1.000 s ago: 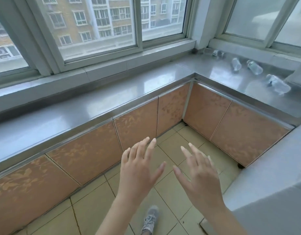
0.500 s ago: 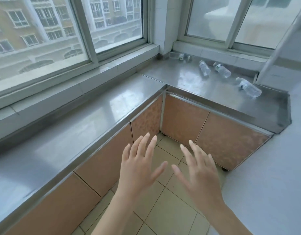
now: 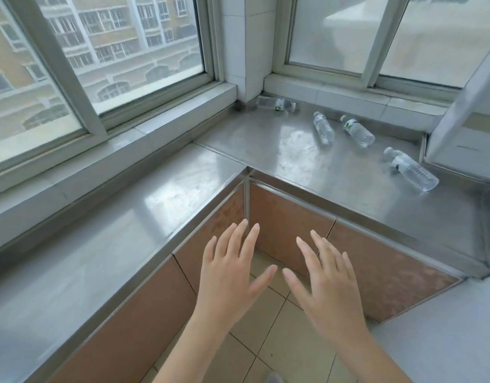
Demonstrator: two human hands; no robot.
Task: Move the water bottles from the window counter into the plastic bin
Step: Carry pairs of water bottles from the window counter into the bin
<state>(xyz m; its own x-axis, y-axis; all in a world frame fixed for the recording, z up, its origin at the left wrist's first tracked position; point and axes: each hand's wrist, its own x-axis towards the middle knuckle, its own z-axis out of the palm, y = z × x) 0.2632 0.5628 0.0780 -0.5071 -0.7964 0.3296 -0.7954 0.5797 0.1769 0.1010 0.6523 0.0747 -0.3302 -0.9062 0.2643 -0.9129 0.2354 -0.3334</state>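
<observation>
Several clear water bottles lie on their sides on the steel window counter (image 3: 307, 158) at the far right. One bottle (image 3: 274, 103) rests in the corner by the tiled pillar, two more (image 3: 324, 128) (image 3: 357, 131) lie side by side under the right window, and the nearest bottle (image 3: 411, 168) lies near the right wall. My left hand (image 3: 232, 275) and my right hand (image 3: 325, 286) hover palms down with fingers spread, below the counter's front edge and well short of the bottles. Both hold nothing. No plastic bin is in view.
The L-shaped counter runs under two windows, with orange cabinet doors (image 3: 290, 230) below and a tiled floor (image 3: 268, 327) between. A white surface (image 3: 445, 341) fills the lower right, and a white panel (image 3: 464, 111) stands at the right end of the counter.
The view has swung right and closer to the corner, so the bottles now appear larger and nearer the middle. Both hands stay spread and empty in front of me.
</observation>
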